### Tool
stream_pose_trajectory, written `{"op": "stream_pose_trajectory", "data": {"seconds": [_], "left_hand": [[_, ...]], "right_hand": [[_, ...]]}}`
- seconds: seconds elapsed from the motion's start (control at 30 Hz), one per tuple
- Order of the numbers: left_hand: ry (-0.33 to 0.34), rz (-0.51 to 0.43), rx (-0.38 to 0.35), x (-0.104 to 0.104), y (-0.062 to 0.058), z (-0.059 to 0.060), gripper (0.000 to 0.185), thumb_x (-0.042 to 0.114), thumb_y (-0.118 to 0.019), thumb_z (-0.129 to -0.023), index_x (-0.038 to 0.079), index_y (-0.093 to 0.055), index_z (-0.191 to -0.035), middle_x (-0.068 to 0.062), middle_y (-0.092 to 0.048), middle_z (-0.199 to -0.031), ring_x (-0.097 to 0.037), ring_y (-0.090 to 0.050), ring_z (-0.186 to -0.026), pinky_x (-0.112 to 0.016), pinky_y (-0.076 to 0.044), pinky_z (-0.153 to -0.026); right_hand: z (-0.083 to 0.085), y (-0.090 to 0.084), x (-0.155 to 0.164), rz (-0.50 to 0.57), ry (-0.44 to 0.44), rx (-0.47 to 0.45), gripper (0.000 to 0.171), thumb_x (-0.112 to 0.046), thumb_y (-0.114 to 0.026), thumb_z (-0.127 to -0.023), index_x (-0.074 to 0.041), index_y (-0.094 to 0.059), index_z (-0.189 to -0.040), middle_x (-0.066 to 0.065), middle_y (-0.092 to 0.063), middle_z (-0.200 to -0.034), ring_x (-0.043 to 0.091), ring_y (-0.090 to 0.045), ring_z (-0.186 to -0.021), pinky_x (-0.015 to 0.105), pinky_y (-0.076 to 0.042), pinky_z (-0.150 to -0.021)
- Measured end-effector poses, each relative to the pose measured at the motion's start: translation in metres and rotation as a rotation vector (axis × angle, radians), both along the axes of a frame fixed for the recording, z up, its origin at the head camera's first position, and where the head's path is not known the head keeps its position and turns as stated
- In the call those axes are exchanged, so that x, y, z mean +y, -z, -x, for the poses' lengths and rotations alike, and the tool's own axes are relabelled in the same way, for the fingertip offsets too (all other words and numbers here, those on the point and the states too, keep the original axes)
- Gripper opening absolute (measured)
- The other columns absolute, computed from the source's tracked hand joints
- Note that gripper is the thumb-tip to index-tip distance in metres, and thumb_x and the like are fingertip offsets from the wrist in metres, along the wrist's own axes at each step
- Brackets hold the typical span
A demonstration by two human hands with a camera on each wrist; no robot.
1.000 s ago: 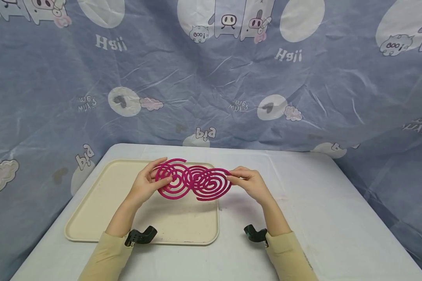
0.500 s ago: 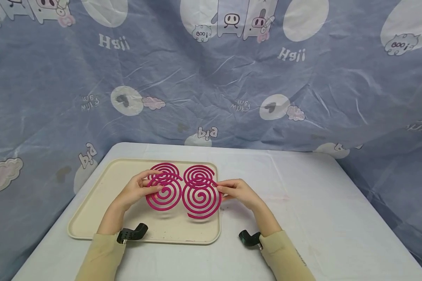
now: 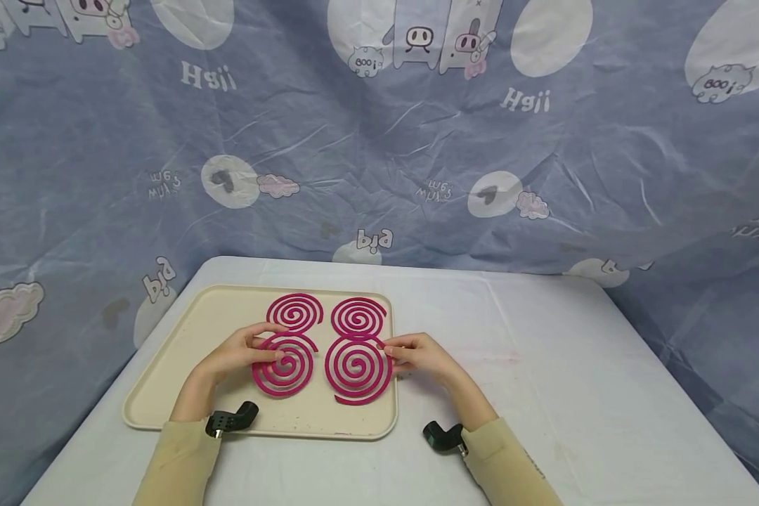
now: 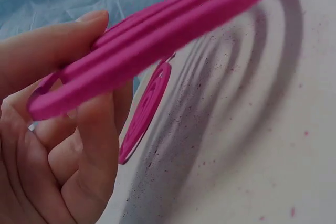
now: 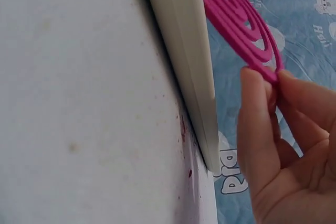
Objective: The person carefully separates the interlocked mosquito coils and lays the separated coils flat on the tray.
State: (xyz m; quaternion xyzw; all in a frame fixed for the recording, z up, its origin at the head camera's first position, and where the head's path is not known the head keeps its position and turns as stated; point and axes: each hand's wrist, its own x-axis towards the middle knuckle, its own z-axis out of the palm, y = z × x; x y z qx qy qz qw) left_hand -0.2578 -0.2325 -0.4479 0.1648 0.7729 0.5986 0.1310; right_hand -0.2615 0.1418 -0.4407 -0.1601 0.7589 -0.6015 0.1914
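Over cream tray point(image 3: 164, 365), my left hand point(image 3: 237, 351) pinches one pink mosquito coil point(image 3: 282, 364), right hand point(image 3: 420, 355) another point(image 3: 357, 369); wrist views alone show both lifted, shadows beneath.

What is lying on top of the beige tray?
On the beige tray lie two pink mosquito coils; each hand holds another above it. Pink dust speckles it.

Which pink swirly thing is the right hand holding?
Find the cream tray on the white table; four pink spirals are over it. The right hand pinches the near-right spiral, by the tray's right rim. It is the nearest one on that side.
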Motion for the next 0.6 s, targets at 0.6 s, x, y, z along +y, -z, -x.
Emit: {"op": "stream_pose_trajectory", "data": {"seconds": [0.6], "left_hand": [[-0.137,0.219,0.095,0.0050,-0.0018,-0.0055,0.041,0.010,-0.080,-0.072,-0.002,-0.063,-0.107,-0.015,-0.061,-0.088,-0.019,-0.054,-0.071,-0.026,-0.048,-0.061]], "right_hand": [[-0.0029,0.0033,-0.0070,-0.147,0.080,0.135,0.023,-0.008,-0.067,-0.086,0.007,-0.068,-0.103,0.012,-0.070,-0.082,0.017,-0.064,-0.062,0.036,-0.056,-0.061]]}}
